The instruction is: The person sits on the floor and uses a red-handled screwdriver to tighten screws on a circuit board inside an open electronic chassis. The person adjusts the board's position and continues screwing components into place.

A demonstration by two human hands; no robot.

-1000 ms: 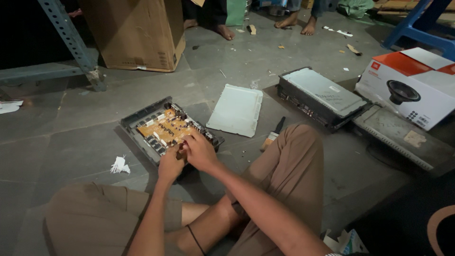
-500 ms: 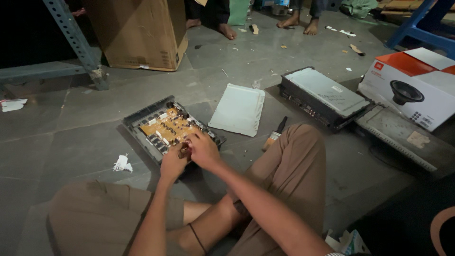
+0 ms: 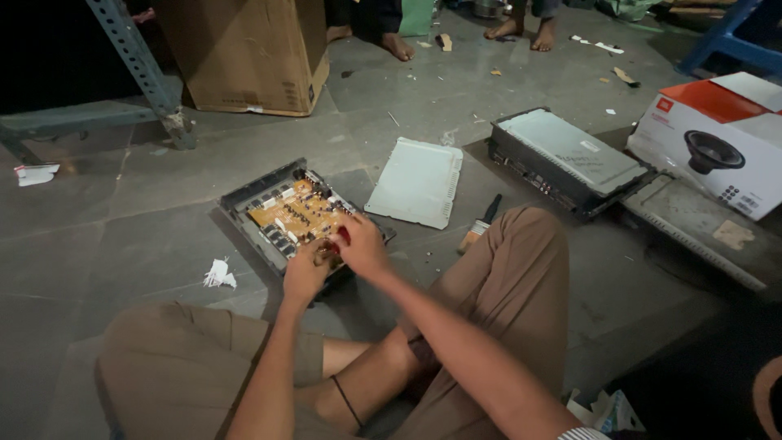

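Just ahead of both sets of fingers lies the open dark metal chassis with its tan circuit board [image 3: 295,216], long axis running away leftward; the right hand [image 3: 360,244] and left hand [image 3: 308,273] curl at its near corner, pinching something small and red, grip unclear.

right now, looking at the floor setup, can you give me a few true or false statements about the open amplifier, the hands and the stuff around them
1. Both hands, left hand and right hand, are at the near edge of the open amplifier chassis. True.
2. The removed cover plate lies on top of the circuit board. False: it lies flat on the floor to the right of the chassis.
3. A paintbrush lies on the floor by the person's right knee. True.
4. The closed amplifier sits inside the cardboard box. False: it rests on the floor, far from that box.
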